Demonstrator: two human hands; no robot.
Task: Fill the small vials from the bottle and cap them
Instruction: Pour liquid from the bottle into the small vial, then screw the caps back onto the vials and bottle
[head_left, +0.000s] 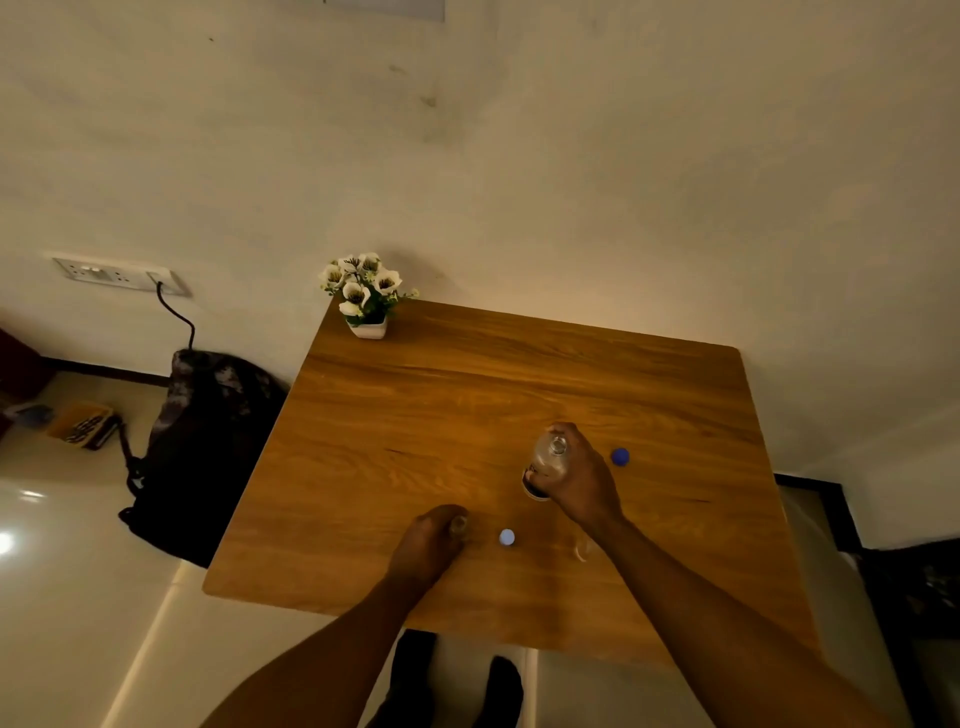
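Wood table (415, 415) vs cream wall (571, 156); glossy tile floor (62, 597), dim warm light.

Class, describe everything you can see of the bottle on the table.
The bottle looks like clear plastic or glass with a dark band near its base. Its mouth is open, no cap on it. It stands on the wooden table, leaning slightly, gripped around its body by the right hand. A blue cap lies apart, to its right.

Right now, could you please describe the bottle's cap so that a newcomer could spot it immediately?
Start at the wooden table and find the right hand holding the bottle. Just right of that hand, alone on the wood, lies the cap. It is deep blue, whereas the other loose cap is pale.
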